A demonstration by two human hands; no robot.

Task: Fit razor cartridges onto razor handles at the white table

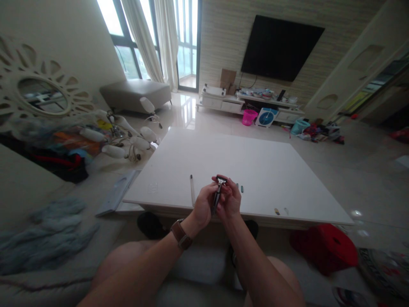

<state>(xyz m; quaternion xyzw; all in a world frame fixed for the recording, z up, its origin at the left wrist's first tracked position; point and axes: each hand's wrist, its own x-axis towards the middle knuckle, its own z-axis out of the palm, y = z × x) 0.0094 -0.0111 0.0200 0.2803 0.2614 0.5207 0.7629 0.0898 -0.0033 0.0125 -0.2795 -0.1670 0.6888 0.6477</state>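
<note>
Both my hands meet over the near edge of a low white table [255, 170], holding a razor [218, 190] with a dark handle and a metal neck, its head pointing up and away. My left hand [202, 207], with a brown watch strap on the wrist, grips the handle. My right hand [230, 200] is closed around the razor's upper part near the head. On the table just beyond lie a thin white stick [192, 190] to the left and a small green piece [242, 188] to the right.
A red stool [326, 247] stands low right of the table. A chandelier [124, 136] and coloured clutter lie on the floor at left, a blue-grey cloth [47, 234] on the seat beside me. A TV [281, 47] and cabinet stand far back.
</note>
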